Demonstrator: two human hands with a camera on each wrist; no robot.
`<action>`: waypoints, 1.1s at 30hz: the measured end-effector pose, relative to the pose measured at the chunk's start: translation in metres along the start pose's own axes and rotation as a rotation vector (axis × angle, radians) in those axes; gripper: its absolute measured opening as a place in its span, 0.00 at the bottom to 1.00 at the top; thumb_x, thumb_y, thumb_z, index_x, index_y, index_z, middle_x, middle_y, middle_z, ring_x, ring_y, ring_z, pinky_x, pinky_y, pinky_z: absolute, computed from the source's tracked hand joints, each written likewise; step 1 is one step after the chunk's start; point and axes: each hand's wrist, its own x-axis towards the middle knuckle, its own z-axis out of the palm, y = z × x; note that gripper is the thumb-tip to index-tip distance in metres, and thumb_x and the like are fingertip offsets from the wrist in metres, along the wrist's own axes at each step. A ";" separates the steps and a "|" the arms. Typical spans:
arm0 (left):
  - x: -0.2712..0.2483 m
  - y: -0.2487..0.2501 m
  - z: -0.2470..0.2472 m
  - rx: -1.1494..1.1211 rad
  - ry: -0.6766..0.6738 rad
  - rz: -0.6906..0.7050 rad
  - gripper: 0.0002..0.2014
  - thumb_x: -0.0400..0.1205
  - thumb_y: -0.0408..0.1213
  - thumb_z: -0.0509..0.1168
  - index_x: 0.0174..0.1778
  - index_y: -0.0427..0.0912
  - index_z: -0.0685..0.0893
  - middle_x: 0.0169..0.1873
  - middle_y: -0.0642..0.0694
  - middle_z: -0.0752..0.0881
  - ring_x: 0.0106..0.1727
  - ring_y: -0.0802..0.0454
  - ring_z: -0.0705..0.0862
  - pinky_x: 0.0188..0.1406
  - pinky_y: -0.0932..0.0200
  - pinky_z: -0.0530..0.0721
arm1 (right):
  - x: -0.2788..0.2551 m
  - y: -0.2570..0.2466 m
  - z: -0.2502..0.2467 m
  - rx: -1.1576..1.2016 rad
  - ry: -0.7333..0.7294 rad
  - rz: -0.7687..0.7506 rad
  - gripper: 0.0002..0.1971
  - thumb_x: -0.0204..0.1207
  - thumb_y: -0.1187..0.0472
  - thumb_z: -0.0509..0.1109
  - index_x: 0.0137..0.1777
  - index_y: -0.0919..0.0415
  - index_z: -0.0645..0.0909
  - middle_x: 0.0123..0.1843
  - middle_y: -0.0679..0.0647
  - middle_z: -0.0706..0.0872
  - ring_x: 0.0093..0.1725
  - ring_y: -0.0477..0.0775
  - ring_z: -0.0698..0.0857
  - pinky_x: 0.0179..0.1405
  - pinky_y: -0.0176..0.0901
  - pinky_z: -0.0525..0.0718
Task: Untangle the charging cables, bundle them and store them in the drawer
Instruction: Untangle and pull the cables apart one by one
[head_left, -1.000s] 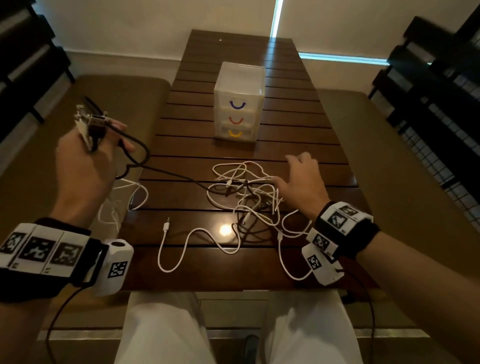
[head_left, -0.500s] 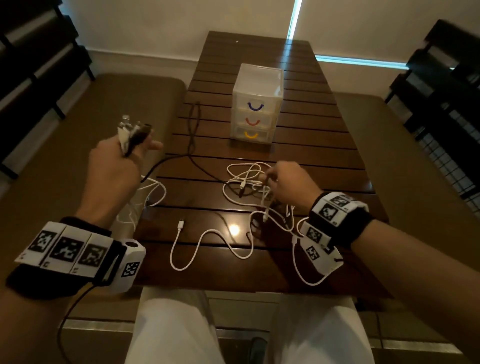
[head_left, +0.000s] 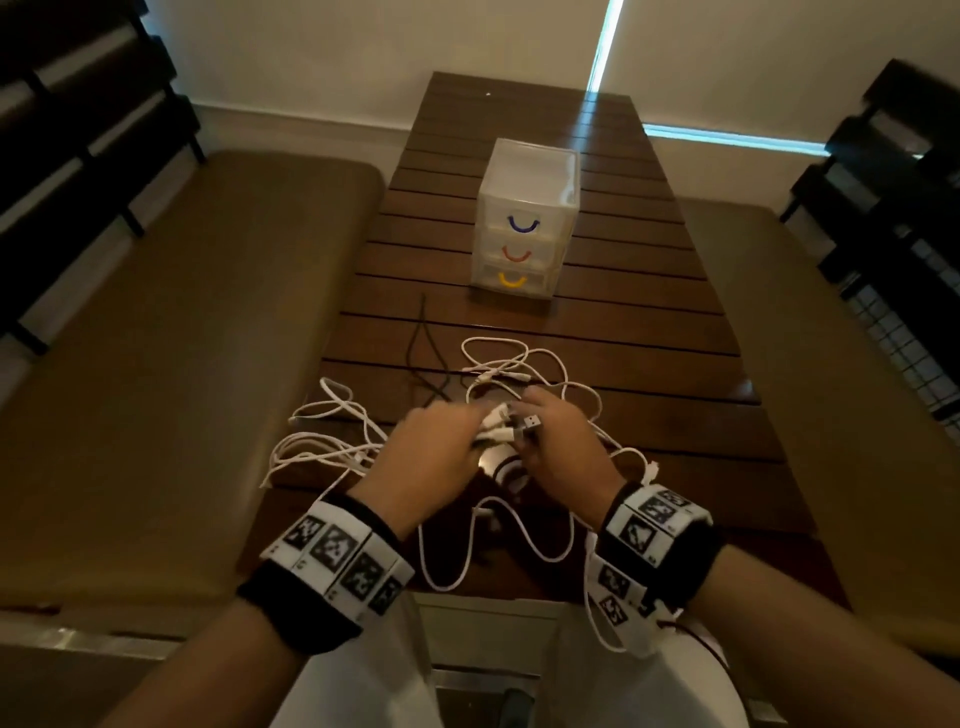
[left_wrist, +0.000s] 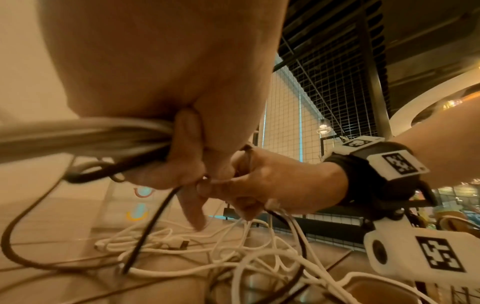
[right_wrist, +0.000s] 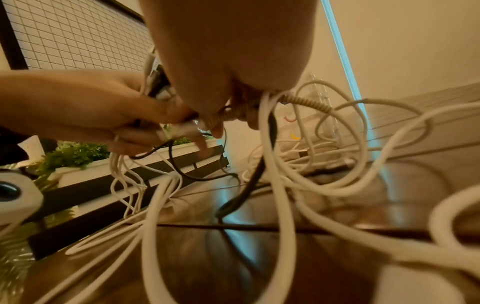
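Several white charging cables (head_left: 519, 364) and a black cable (head_left: 423, 343) lie tangled on the slatted wooden table (head_left: 649, 364). My left hand (head_left: 436, 447) grips a bunch of cable ends (head_left: 501, 423), white and black, over the table's near middle. My right hand (head_left: 558, 441) meets it and pinches the same bunch, a metal USB plug (head_left: 531, 421) sticking up between thumb and finger. In the left wrist view the cables (left_wrist: 103, 131) run through my curled left fingers (left_wrist: 187, 156). A small clear three-drawer unit (head_left: 524, 218) with blue, red and yellow handles stands beyond, drawers closed.
Padded benches (head_left: 182, 364) flank the table on both sides. White cable loops (head_left: 322, 441) hang over the table's left edge and another loop (head_left: 493, 545) reaches the near edge. Dark slatted chairs (head_left: 893, 208) stand at the far right and left.
My left hand, raised out to the left with the cable ends, has come in to the table's middle. My right hand has lifted off the tangle and joined it on the bunch.
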 end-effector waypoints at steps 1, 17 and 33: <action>0.002 0.000 0.003 0.065 -0.065 -0.032 0.13 0.83 0.38 0.62 0.63 0.50 0.82 0.55 0.44 0.87 0.56 0.39 0.85 0.52 0.47 0.83 | -0.003 0.000 0.003 -0.011 0.001 -0.010 0.16 0.77 0.54 0.61 0.54 0.61 0.87 0.46 0.51 0.81 0.43 0.56 0.83 0.39 0.45 0.75; -0.002 -0.020 -0.042 -0.449 0.307 -0.155 0.12 0.81 0.45 0.67 0.37 0.43 0.88 0.31 0.46 0.87 0.38 0.44 0.85 0.41 0.41 0.82 | 0.016 -0.001 -0.009 0.430 0.092 0.188 0.17 0.88 0.58 0.61 0.35 0.52 0.76 0.25 0.40 0.75 0.25 0.39 0.73 0.29 0.33 0.69; -0.008 0.001 -0.046 -0.248 0.082 -0.056 0.17 0.83 0.42 0.65 0.28 0.58 0.72 0.33 0.50 0.83 0.42 0.42 0.84 0.36 0.54 0.69 | 0.016 0.002 -0.024 0.964 0.042 0.386 0.16 0.89 0.60 0.57 0.38 0.63 0.75 0.19 0.45 0.68 0.15 0.43 0.62 0.15 0.32 0.60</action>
